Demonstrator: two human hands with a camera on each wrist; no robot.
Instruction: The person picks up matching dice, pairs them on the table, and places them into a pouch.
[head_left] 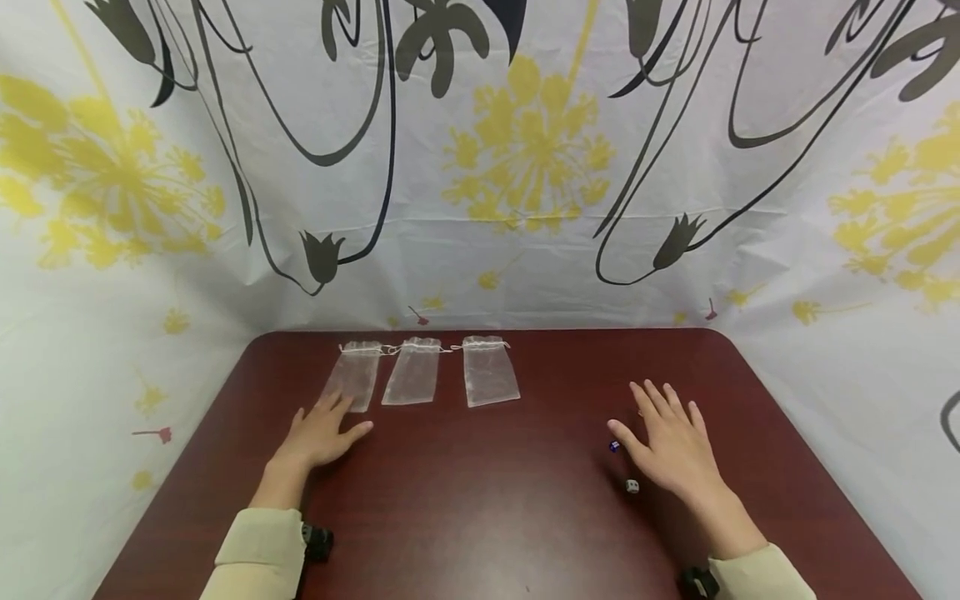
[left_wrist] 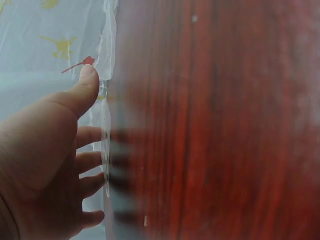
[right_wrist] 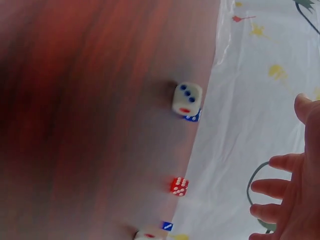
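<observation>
Three sheer white drawstring pouches lie in a row at the table's back: a left pouch (head_left: 356, 371), a middle pouch (head_left: 413, 372) and a right pouch (head_left: 491, 372). My left hand (head_left: 315, 435) is spread, its fingertips at the left pouch's lower corner; whether they touch it I cannot tell. Over the right side, my right hand (head_left: 670, 442) hovers with fingers extended, holding nothing. Beside its thumb are a blue die (head_left: 614, 447) and a white die (head_left: 632, 486). The right wrist view also shows a red die (right_wrist: 179, 186), a second blue die (right_wrist: 168, 226) and a second white die (right_wrist: 148, 235), cut off below.
The dark red-brown table (head_left: 480, 483) has rounded back corners. A white patterned cloth (head_left: 420, 192) hangs behind it and along both sides. Dark straps with small devices sit at both wrists, by the pale sleeves (head_left: 258, 542).
</observation>
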